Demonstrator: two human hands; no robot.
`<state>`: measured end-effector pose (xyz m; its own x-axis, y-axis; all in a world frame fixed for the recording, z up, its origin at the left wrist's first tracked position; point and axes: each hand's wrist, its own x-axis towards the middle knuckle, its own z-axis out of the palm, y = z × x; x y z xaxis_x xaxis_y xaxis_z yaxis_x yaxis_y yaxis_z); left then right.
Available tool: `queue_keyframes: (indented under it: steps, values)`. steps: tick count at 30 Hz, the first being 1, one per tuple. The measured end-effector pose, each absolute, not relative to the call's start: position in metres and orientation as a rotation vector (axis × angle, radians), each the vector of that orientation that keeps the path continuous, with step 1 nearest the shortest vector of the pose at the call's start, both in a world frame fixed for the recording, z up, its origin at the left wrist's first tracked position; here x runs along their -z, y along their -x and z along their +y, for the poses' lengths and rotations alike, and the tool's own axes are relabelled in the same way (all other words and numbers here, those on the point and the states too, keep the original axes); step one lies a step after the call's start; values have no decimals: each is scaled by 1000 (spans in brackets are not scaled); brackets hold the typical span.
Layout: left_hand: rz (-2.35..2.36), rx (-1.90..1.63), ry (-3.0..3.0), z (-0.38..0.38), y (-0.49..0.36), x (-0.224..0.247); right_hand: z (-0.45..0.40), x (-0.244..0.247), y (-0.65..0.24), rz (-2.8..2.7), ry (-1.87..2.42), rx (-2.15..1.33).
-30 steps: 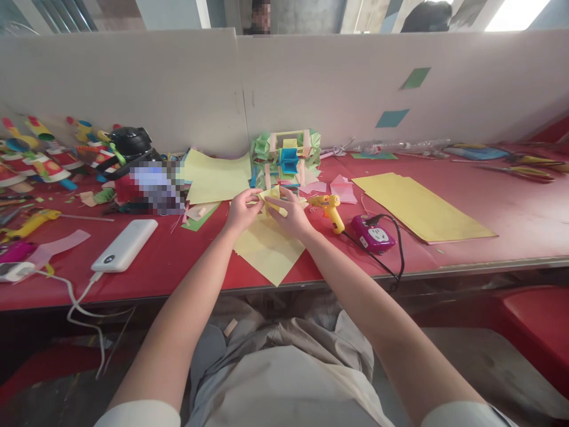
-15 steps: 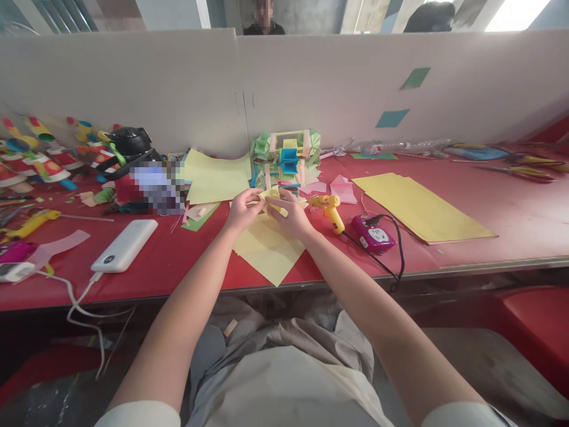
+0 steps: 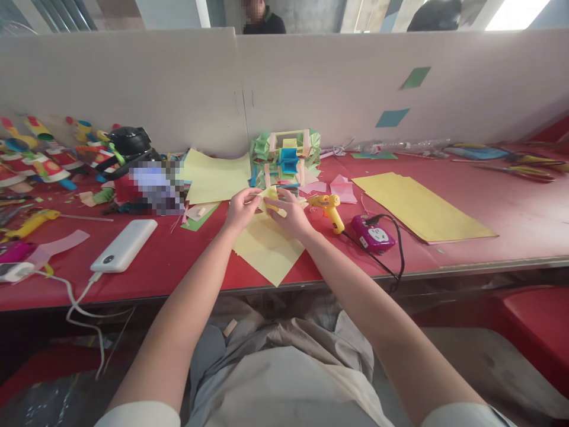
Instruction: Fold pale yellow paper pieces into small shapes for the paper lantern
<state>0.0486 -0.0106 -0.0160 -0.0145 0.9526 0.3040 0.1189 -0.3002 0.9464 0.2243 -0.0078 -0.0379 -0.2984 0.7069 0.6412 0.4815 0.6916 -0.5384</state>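
Both hands meet at a small folded piece of yellow paper (image 3: 269, 193). My left hand (image 3: 242, 209) is closed on its left side, and my right hand (image 3: 291, 213) grips it from the right. Below the hands, a pale yellow sheet (image 3: 272, 249) lies on the red table with one corner toward me. Just beyond them stands a paper-and-wood model (image 3: 290, 155) with green folded fans and a blue middle part. A yellow glue gun (image 3: 329, 210) rests to the right of my right hand.
A purple power socket (image 3: 374, 233) with a black cord sits right of the glue gun. Yellow sheets (image 3: 422, 207) lie farther right. Leftward are a white power bank (image 3: 124, 246), a black-lidded bottle (image 3: 131, 145) and colourful paper figures (image 3: 42, 157). A white partition (image 3: 133, 83) closes off the back.
My fingers have shifted slightly on the folded yellow paper, the left hand's fingers a little to the left. Beyond the partition, a person has leaned to the left.
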Motion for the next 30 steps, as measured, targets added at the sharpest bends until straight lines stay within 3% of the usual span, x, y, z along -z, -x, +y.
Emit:
queue_keyframes:
  steps: [30]
  values:
    - [1161, -1441, -1534, -9, -48, 16, -6, 39, -224, -1947, 923, -315]
